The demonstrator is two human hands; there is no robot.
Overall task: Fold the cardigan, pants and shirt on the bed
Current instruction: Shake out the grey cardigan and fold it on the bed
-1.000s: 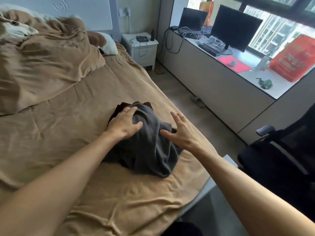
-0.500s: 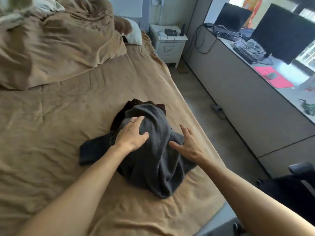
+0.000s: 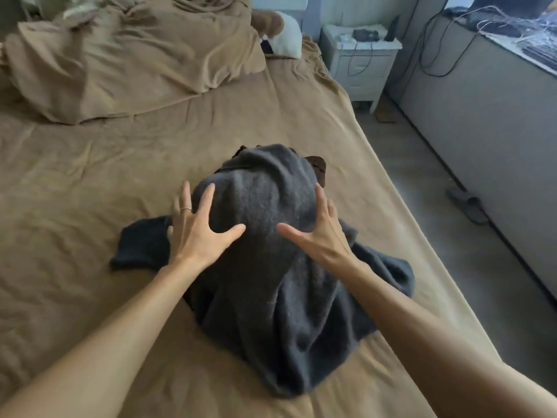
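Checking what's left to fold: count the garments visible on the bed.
2. A dark grey knit garment lies heaped on the bed; a dark brown garment peeks out from under its far edge. A third may be hidden beneath.

So the bed (image 3: 90,191) has a wrinkly tan sheet, with a tan duvet (image 3: 135,61) bunched up at the head end and a white pillow (image 3: 286,37) just beside it. Mid-bed, toward the right edge, a dark grey knit heap (image 3: 265,267) is piled over a dark brown garment (image 3: 318,168) that peeks out on the far side.
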